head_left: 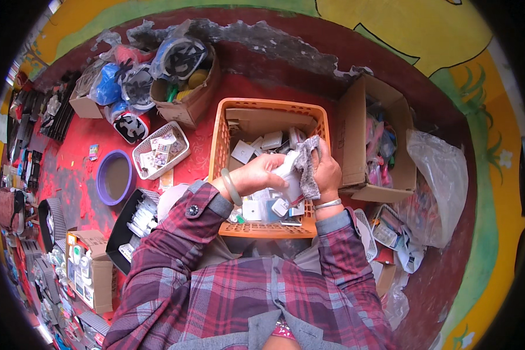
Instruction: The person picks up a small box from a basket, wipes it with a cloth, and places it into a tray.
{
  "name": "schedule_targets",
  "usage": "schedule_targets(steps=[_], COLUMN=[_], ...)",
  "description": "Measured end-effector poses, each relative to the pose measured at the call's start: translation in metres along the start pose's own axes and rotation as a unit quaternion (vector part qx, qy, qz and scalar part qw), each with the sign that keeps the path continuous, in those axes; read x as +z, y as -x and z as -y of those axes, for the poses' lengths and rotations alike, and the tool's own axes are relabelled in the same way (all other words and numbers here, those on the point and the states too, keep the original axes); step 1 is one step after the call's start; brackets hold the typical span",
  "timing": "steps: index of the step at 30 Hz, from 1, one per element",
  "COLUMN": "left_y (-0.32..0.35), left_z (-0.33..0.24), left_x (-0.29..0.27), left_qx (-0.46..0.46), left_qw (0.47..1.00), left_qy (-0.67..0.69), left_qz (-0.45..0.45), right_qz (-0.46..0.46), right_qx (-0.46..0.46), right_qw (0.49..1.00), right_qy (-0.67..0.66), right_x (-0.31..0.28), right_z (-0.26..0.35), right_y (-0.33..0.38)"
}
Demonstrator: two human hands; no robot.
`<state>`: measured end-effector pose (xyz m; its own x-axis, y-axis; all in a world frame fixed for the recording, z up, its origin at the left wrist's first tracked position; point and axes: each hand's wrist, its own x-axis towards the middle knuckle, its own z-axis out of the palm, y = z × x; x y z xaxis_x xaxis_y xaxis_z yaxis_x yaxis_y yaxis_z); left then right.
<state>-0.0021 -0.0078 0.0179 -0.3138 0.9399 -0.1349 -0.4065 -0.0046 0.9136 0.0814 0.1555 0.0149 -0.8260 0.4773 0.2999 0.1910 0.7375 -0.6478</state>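
My left hand (249, 175) grips a white, flat packet or small box (289, 176) between thumb and fingers; its exact kind is hard to make out. My right hand (329, 176) is closed round a crumpled grey cloth (307, 172), pressed against the right side of the white packet. Both hands are held over an orange plastic basket (268, 232), lined partly with cardboard. Inside it lie several small white boxes (242, 151) and clear-wrapped packets. A pale bangle circles my left wrist and a silvery one my right.
Cardboard boxes of bagged goods stand behind on the left (181, 108) and on the right (356, 131). Left of the basket are a white tray (184, 153), a purple basin (101, 185) and a black crate (120, 233). Clear plastic (443, 186) lies at the right wall.
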Motion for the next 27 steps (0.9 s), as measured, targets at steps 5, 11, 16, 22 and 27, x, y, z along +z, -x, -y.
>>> schedule_targets(steps=[5,11,16,22,27], left_y=[-0.008,-0.019,-0.018,-0.015,-0.018], left_z=[-0.004,0.011,0.019,0.001,0.044], left_x=[0.018,0.025,0.016,0.012,-0.002], left_qx=[0.003,0.042,0.047,0.078,0.017], left_qw=[0.99,0.99,0.968,0.962,0.997], left_qy=[0.085,0.12,0.242,0.244,0.068], left_qz=[-0.109,-0.056,-0.052,-0.093,-0.039], right_qz=[-0.072,-0.053,-0.066,0.023,0.153], right_qx=[0.136,0.162,0.179,0.025,-0.169], right_qw=[0.974,0.965,0.909,0.765,0.942], right_qy=[-0.165,-0.201,-0.369,-0.644,-0.245], right_x=[0.027,0.03,0.032,-0.003,0.002], right_z=[-0.049,-0.053,-0.061,0.018,0.026], right_y=[-0.015,-0.012,-0.017,0.001,0.013])
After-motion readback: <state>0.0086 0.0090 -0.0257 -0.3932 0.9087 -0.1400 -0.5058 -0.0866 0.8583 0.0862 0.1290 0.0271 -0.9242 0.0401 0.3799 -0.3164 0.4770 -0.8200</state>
